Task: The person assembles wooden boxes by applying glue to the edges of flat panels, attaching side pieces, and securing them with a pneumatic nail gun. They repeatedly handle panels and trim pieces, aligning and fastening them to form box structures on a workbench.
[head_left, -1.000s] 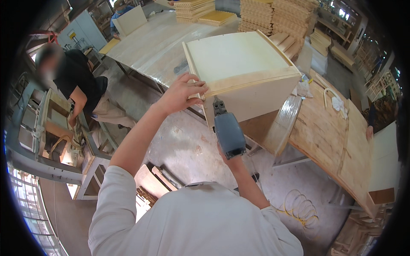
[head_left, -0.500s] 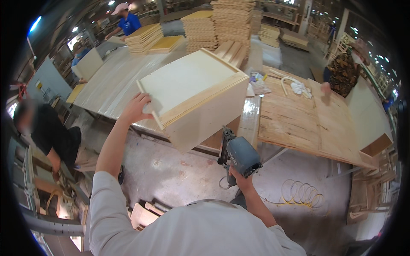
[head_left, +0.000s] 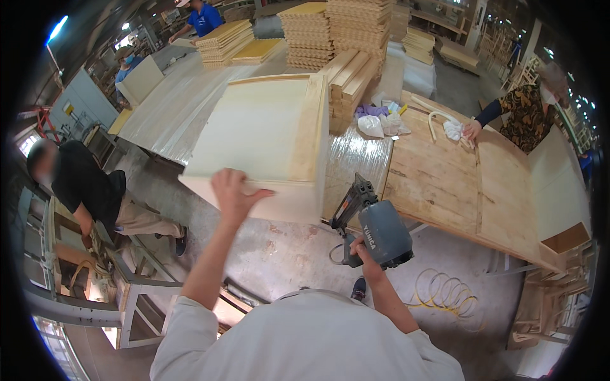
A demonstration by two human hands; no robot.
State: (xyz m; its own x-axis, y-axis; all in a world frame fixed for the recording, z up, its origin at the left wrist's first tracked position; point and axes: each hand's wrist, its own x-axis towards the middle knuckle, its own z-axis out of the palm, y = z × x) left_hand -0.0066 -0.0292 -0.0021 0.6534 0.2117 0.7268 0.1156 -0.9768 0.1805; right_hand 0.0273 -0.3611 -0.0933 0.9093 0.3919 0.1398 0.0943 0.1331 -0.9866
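A pale wooden box (head_left: pixel 251 136) with raised edge strips lies at the near edge of a plastic-covered table. My left hand (head_left: pixel 236 198) grips its near rim, fingertips over the top edge and thumb stretched out along the side panel. To the right of the box, my right hand (head_left: pixel 370 257) is wrapped round the handle of a grey and black air nail gun (head_left: pixel 383 230). The gun's nose points up and away, apart from the box. Part of the right hand's grip is hidden behind the gun's body.
Bundled wooden strips (head_left: pixel 351 76), stacked boards (head_left: pixel 305 35) and plastic bags (head_left: pixel 381 124) lie behind the box. A coiled yellow hose (head_left: pixel 441 298) lies on the floor. At the plywood table (head_left: pixel 438 171) on the right, a person touches white cloth. Other people are at the left.
The box has turned, so its rimmed near side now faces me. My left hand has moved right and nearer along with it. The nail gun has shifted slightly right.
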